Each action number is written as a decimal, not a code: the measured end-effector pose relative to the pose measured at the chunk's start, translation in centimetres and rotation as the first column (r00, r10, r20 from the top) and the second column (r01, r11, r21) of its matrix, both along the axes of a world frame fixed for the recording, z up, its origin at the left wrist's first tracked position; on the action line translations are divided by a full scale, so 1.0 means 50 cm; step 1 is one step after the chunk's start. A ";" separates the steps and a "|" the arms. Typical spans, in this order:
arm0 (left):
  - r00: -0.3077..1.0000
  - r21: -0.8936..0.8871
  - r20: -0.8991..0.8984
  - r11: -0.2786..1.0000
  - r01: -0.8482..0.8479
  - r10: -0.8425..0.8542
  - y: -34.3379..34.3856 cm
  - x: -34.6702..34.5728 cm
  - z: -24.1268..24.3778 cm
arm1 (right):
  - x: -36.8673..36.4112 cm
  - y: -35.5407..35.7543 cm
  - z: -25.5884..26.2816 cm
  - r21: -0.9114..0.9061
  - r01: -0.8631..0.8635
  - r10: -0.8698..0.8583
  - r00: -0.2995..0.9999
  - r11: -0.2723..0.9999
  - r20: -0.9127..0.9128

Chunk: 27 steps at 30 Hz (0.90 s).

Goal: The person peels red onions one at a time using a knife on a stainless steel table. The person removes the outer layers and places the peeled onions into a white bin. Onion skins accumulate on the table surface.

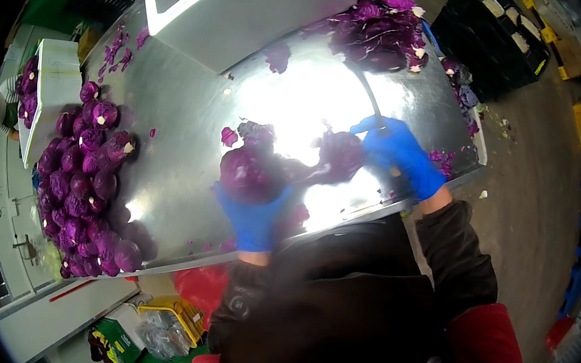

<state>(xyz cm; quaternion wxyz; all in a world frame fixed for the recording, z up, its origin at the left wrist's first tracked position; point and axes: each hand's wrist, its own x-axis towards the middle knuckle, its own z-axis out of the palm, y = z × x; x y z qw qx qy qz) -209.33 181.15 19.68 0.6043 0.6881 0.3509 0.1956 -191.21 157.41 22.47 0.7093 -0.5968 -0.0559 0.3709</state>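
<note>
My left hand [252, 217], in a blue glove, holds a whole red cabbage [250, 175] above the metal table [181, 97]. My right hand [403, 151], also gloved in blue, is closed around the handle of a knife [369, 93], whose blade points away from me over the table. Loose purple leaves [340, 155] lie between the two hands, partly blurred. A large heap of red cabbages [80, 185] rests at the table's left end. Trimmed outer leaves [382, 35] are piled at the far right.
A white foam box [250, 19] with cabbages stands at the table's far side, another foam box [57, 87] beyond the left end. Dark crates [481, 42] stand on the floor at the right. A yellow crate [176, 312] is below the near left edge. Part of a person shows at far left.
</note>
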 end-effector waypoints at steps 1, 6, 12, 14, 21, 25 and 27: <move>0.996 0.033 0.054 0.997 0.065 -0.067 -0.003 0.002 0.007 | 0.009 -0.004 -0.010 0.007 0.080 -0.080 0.997 0.997 0.005; 0.858 -0.955 0.274 0.016 0.297 0.435 -0.009 0.010 0.053 | 0.044 0.004 -0.016 -0.245 0.531 -0.333 0.764 0.811 0.553; 0.849 -0.739 0.529 0.493 0.459 0.004 -0.009 -0.002 0.019 | -0.082 0.142 0.056 0.127 0.021 -0.042 0.986 0.992 0.164; 0.774 -0.757 0.622 0.343 0.556 0.119 0.005 -0.016 0.012 | -0.109 0.158 0.085 -0.011 -0.209 0.206 0.970 0.978 -0.129; 0.901 -0.442 0.428 0.851 0.284 -0.078 0.014 0.006 0.095 | -0.097 0.140 0.135 0.193 -0.084 0.062 0.991 0.978 0.122; 0.904 -0.511 0.415 0.794 0.328 -0.106 -0.023 0.035 0.124 | -0.125 0.159 0.114 -0.006 -0.076 0.070 0.884 0.997 0.463; 0.887 -0.472 0.441 0.804 0.361 -0.140 -0.027 0.042 0.119 | -0.141 0.157 0.104 -0.006 -0.015 0.016 0.892 1.000 0.452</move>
